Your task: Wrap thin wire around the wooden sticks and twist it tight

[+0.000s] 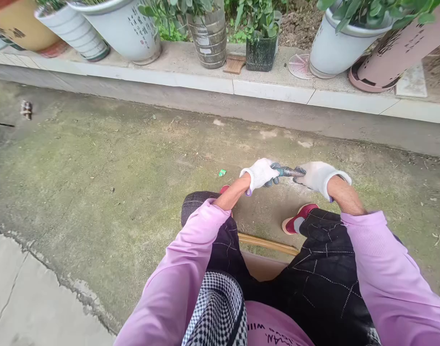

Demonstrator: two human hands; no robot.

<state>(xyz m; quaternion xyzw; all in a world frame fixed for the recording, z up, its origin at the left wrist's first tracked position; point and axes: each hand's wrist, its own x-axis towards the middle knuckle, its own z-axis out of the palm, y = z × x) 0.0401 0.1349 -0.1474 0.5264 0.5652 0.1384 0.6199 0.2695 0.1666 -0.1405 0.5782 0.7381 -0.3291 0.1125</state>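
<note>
A short, dark rod-shaped thing [287,171] with a teal end spans the gap between my two gloved hands; its exact kind I cannot make out. My left hand [263,174], in a white glove with dark grey fingertips, is closed round the teal end. Gripping the opposite end is my right hand [313,176], in a matching glove, its fingers partly hidden. Both hands are in front of my knees, above the mossy concrete ground [133,158]. My fingers and palms cover the ends of the thing.
A raised ledge [191,81] crosses ahead, bearing several potted plants, among them a white pot [122,36] and a pink pot [396,53]. A small green scrap [222,172] lies left of my hands. Wooden strips [268,243] lie between my legs.
</note>
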